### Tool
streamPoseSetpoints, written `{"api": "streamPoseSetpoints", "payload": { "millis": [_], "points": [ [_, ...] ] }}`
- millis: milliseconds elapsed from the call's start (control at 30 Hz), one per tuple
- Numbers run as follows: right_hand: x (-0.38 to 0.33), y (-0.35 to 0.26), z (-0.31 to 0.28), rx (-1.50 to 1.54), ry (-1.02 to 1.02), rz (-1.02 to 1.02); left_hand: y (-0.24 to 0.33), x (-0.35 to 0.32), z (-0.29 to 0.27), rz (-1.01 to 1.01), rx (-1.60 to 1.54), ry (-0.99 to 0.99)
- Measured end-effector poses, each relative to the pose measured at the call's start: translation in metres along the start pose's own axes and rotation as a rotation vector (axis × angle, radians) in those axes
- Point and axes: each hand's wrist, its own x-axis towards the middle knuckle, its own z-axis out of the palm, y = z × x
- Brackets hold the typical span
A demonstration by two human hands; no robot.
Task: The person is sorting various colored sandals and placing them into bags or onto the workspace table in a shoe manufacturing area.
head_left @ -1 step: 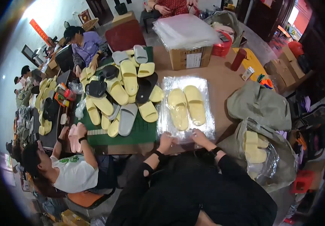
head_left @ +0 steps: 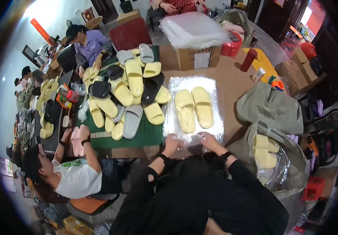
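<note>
A pair of pale yellow slide slippers (head_left: pixel 185 111) lies side by side, toes away from me, on a stack of clear plastic bags (head_left: pixel 219 105). Shiny film shows over the lower part of the slippers, so they seem to be inside the top bag. At the bag's near edge, my left hand (head_left: pixel 172 143) is closed on the plastic, left of the slippers' heels. My right hand (head_left: pixel 210 141) pinches the same edge to the right. Both hands are small in view, and the exact fingertip contact is hard to make out.
A pile of yellow, grey and black slippers (head_left: pixel 133 121) covers a green mat (head_left: pixel 137 143) at my left. A co-worker there holds pink slippers (head_left: pixel 77 141). Behind the bags stands a cardboard box (head_left: pixel 188 58) topped with plastic sheets. A sack (head_left: pixel 247 152) with yellow slippers stands at right.
The whole view has shifted very slightly. My hands stay at the bag's near edge, with only small finger movement, and the slippers keep their place on the stack.
</note>
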Motion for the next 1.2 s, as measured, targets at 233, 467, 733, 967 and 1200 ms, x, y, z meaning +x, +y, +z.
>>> {"api": "streamPoseSetpoints", "payload": {
  "millis": [233,467,733,967,1200],
  "points": [
    [-0.034,-0.009,-0.043,-0.486,0.379,-0.009,0.018,-0.015,-0.013,-0.003,-0.014,-0.105],
    [-0.018,0.023,-0.012,-0.575,0.342,0.180,-0.007,-0.021,-0.003,0.297,0.662,0.240],
    [-0.025,0.046,-0.023,-0.508,0.272,-0.004,0.008,-0.025,-0.014,0.373,1.346,0.059],
    [-0.042,0.055,-0.017,0.044,0.224,0.054,0.001,-0.032,-0.046,0.468,1.339,0.056],
    [-0.048,0.071,-0.019,-0.077,0.184,-0.127,0.012,-0.027,-0.061,0.491,1.210,-0.282]
  ]
}}
